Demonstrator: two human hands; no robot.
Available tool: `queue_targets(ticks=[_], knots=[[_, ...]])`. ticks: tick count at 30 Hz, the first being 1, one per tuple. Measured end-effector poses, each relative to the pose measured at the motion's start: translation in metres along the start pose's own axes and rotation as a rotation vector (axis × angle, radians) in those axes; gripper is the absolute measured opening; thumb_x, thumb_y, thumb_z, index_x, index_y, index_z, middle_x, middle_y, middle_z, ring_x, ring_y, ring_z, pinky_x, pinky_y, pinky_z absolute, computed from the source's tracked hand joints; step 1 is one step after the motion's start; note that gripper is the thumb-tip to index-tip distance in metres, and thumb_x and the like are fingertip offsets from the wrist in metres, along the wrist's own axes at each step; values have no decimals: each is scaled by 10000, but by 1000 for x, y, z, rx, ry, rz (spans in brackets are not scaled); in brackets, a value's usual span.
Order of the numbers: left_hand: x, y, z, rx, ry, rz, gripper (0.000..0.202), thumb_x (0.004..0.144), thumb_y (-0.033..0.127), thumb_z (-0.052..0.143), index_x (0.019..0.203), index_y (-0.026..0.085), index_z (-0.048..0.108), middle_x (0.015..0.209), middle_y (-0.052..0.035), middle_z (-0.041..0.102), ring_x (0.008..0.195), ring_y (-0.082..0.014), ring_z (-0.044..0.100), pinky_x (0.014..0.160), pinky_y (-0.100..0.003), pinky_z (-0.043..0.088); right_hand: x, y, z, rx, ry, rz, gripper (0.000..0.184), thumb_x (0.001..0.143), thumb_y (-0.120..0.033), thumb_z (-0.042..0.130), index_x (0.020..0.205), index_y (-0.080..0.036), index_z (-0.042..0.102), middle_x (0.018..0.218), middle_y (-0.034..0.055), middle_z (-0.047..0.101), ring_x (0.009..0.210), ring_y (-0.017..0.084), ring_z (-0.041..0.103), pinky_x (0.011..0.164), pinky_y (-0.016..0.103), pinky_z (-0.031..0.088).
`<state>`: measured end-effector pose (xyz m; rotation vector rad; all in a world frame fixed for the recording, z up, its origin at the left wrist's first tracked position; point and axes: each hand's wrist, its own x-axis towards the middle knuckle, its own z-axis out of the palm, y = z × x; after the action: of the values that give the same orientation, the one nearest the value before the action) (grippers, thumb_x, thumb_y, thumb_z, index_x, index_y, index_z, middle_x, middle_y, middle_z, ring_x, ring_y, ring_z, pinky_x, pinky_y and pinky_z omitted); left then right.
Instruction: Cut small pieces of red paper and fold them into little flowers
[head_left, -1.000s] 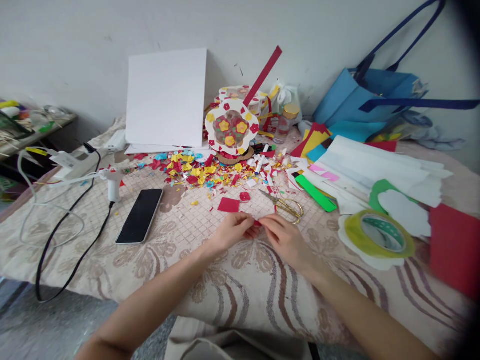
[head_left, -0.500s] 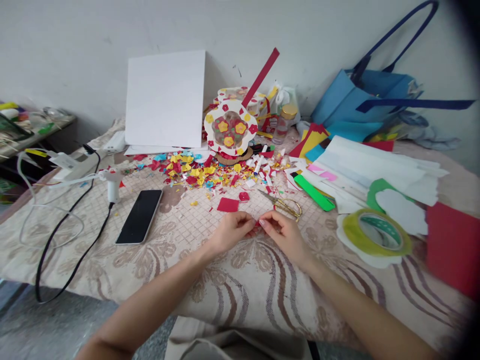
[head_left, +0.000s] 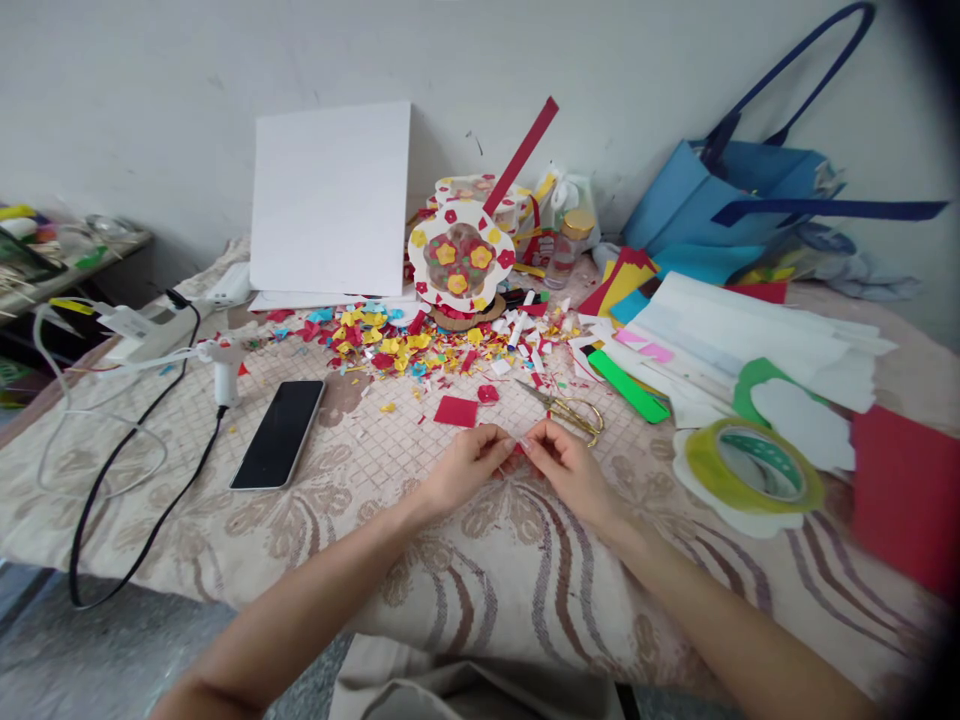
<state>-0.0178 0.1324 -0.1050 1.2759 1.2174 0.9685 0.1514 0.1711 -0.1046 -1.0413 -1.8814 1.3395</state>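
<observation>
My left hand (head_left: 472,465) and my right hand (head_left: 566,468) meet fingertip to fingertip above the cloth. Both are closed in a pinch on a small red paper piece (head_left: 517,449), mostly hidden by the fingers, so its shape cannot be made out. Just beyond them lie a red paper rectangle (head_left: 455,411) and a small red paper flower (head_left: 487,394). Gold-handled scissors (head_left: 574,415) rest beyond my right hand, blades toward the back left. Farther back stands a white flower-shaped paper lantern (head_left: 462,255) decorated with red and yellow paper flowers.
Colourful paper scraps (head_left: 390,340) cover the back middle. To the left are a phone (head_left: 279,435), a white glue gun (head_left: 226,375) and looping cables. A green cutter (head_left: 628,385), a tape roll (head_left: 754,465), paper sheets (head_left: 757,335) and a blue bag (head_left: 735,190) occupy the right.
My fingers have shifted slightly on the small red paper piece, and a bit of red now shows above my right index finger. Everything else lies as before.
</observation>
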Motion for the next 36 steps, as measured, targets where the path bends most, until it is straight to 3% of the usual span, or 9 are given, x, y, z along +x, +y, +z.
queue_targets(ticks=[4,8,10,16,21,26,32,36], knots=[[4,-2,-1,-138,-16,-58,312,745,431,610,810,129,564,666,-18,601,599,-111,558,595,-249,455,1,3,0,63,-19,65,170,887,-353,469,789,-217,501,599,-34,500,543,131,494,521,250,405],[4,0,-2,-150,23,-92,227,745,357,608,756,134,565,625,-8,596,573,-102,561,585,-238,462,1,0,-3,27,-32,-50,92,856,-264,506,933,-215,521,848,22,596,765,156,587,681,280,478],[3,0,-3,-126,22,-92,184,749,317,595,741,136,567,606,-3,589,558,-99,555,572,-231,458,1,-1,-4,-10,-22,-117,168,820,-200,529,987,-216,514,928,35,597,841,165,593,751,299,484],[1,-5,-3,56,33,-20,110,750,249,563,734,143,582,617,0,584,571,-102,543,543,-214,428,-3,-3,-1,-111,32,-163,225,824,-170,508,1042,-223,498,872,34,601,820,173,603,767,318,483],[3,-3,-2,-100,-12,-106,179,738,310,596,756,133,578,614,-6,602,544,-96,550,555,-228,450,-2,-5,-3,-160,35,-242,114,848,-153,463,921,-223,516,843,30,582,785,169,581,721,303,468],[4,0,-5,-244,-52,-179,223,709,336,640,749,124,586,638,-13,622,534,-84,560,561,-221,450,3,-7,-12,-208,-68,-358,211,831,-92,434,877,-225,591,876,38,610,852,183,581,776,333,453],[4,1,-7,-197,-46,-149,218,720,331,621,750,120,575,626,-13,613,532,-87,554,566,-229,454,6,-3,-15,-213,-81,-392,181,818,-117,504,900,-231,618,896,41,638,864,191,598,787,348,459],[3,1,-5,-90,-10,-70,170,743,289,581,763,122,560,612,-4,587,540,-91,536,554,-226,440,5,-2,-12,-178,-55,-330,110,847,-178,523,875,-226,617,873,37,636,844,186,593,770,335,456]])
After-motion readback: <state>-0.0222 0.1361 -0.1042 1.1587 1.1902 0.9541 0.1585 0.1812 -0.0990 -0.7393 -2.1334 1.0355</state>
